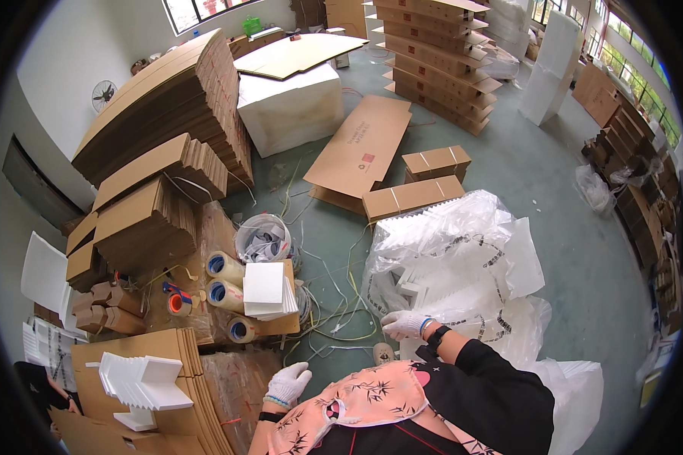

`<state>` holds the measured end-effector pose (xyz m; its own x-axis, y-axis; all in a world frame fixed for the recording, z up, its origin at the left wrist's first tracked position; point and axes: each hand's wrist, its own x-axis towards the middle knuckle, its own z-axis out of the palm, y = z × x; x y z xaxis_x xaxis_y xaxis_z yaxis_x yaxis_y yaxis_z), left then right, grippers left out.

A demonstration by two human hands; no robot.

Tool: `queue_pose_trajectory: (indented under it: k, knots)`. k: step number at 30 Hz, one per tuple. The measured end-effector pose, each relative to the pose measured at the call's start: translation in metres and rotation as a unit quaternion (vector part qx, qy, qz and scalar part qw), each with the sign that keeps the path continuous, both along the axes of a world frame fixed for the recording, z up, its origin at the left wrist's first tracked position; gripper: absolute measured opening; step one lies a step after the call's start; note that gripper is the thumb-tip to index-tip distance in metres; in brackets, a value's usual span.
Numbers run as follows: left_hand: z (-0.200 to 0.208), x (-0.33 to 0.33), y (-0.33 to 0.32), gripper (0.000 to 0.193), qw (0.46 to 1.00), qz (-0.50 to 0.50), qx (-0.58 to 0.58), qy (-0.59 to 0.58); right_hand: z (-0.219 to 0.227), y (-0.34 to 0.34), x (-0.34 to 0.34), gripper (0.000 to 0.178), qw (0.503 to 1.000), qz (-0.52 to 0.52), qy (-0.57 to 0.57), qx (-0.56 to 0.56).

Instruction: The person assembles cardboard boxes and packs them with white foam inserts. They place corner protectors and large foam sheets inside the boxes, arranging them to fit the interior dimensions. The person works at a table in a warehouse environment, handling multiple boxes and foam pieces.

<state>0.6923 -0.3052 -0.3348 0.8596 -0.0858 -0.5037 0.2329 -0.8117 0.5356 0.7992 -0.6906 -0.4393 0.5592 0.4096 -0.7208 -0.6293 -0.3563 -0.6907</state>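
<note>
Cardboard, brown and corrugated, forms the largest item: a tall stack of flat sheets (167, 98) at far left. Next, a desk (176, 262) at left carries the smaller packing stock. At near right, a clear plastic bag (463, 220) lies around white foam pieces (411, 287). Caution: uneven pulling may tear the bag and spill or chip the pieces. A white bucket (288, 246) stands beyond a pile of white foam sheets (265, 288) at the desk's right side; a knock from an arm could topple the pile. Tape rolls (224, 294) sit just left of it.

Hands, both gloved: the left hand (287, 384) is released, fingers loosely bent, no item visible. The right hand (406, 324) is partly curled beside the bag's left edge; grip cannot be determined. Loose straps (349, 347) near the shoe (385, 353) could snag it and cause a stumble.
</note>
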Motion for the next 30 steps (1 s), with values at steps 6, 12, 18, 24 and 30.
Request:
queue_pose_trajectory:
  k: [6,12,18,24,30]
  knots:
    - [0.009,0.086,-0.006,0.043,0.993,0.040,-0.111,-0.009,0.006,0.015,0.124,0.014,0.990,-0.105,0.090,0.040]
    - [-0.045,0.131,0.044,0.045,0.995,0.065,-0.063,0.048,-0.084,0.036,0.249,0.030,0.970,-0.213,0.100,0.062]
    - [-0.067,0.121,0.054,0.043,0.965,0.164,-0.095,0.180,-0.087,0.068,0.367,0.009,0.938,-0.251,0.147,0.187]
    - [-0.048,0.130,0.044,0.040,0.897,0.278,-0.126,0.319,-0.217,0.056,0.501,0.047,0.928,-0.352,0.120,-0.002]
    - [-0.078,0.224,0.000,0.040,0.726,0.480,-0.195,0.452,-0.374,0.036,0.669,0.058,0.920,-0.369,0.017,-0.131]
